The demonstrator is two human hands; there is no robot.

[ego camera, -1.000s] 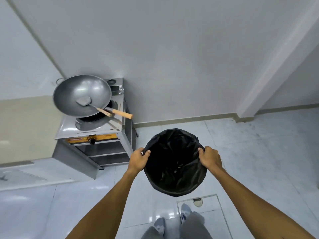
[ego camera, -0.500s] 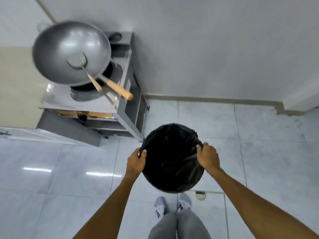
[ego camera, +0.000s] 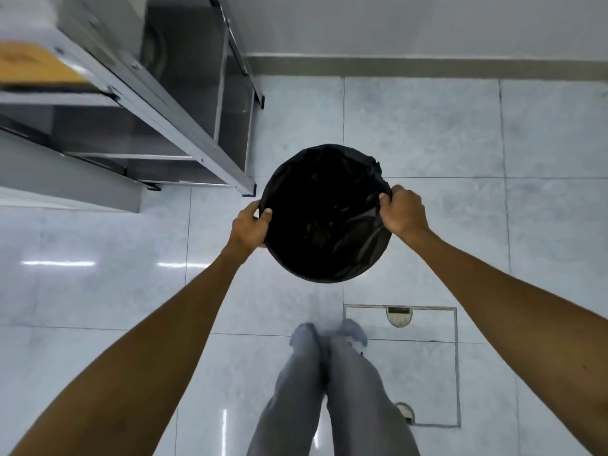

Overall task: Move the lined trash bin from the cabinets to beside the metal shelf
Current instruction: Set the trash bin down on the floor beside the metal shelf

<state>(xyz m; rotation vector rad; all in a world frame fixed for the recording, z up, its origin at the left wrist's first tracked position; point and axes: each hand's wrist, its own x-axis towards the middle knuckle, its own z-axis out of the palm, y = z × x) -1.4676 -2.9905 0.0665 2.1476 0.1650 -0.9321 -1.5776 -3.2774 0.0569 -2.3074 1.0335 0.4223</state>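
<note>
The round trash bin (ego camera: 324, 213), lined with a black plastic bag, is seen from straight above over the pale tiled floor. My left hand (ego camera: 249, 224) grips its left rim, thumb inside the liner. My right hand (ego camera: 402, 209) grips the right rim. The bin's left edge lies just right of the front leg of the metal shelf (ego camera: 184, 126), a grey steel stand filling the upper left. I cannot tell whether the bin's base touches the floor.
A grey baseboard and wall (ego camera: 427, 65) run across the top. A square floor hatch (ego camera: 455, 366) lies behind the bin on the right, beside my legs and feet (ego camera: 329, 337). Open tiles extend right of the bin.
The view has tilted down and the wok on top of the shelf has left the frame. The bin, still held by both hands, is now closer to the shelf's front leg and lower.
</note>
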